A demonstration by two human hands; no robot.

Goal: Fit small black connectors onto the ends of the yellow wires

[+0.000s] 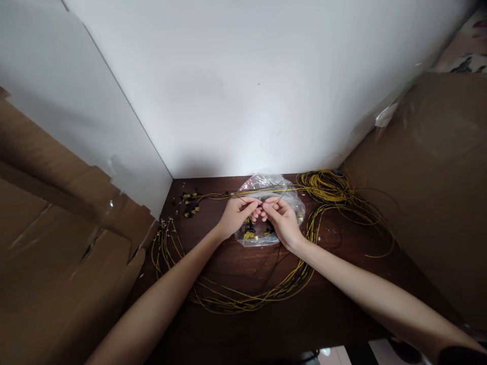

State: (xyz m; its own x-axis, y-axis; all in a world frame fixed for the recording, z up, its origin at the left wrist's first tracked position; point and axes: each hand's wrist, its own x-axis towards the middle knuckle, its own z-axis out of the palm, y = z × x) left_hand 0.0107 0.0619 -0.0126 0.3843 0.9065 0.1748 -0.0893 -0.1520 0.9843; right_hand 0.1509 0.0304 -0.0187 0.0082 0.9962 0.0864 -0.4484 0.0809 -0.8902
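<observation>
Left hand [239, 215] and right hand [283, 220] pinch narrow above the bag [299, 205]; we cannot make out what they hold. Wires [329, 186] lie around. Likely fine fitting; next calls for steady alignment.

Whatever lies between the hands [235, 216] is too small to tell — and they hide part of the plastic bag [262, 181].
</observation>
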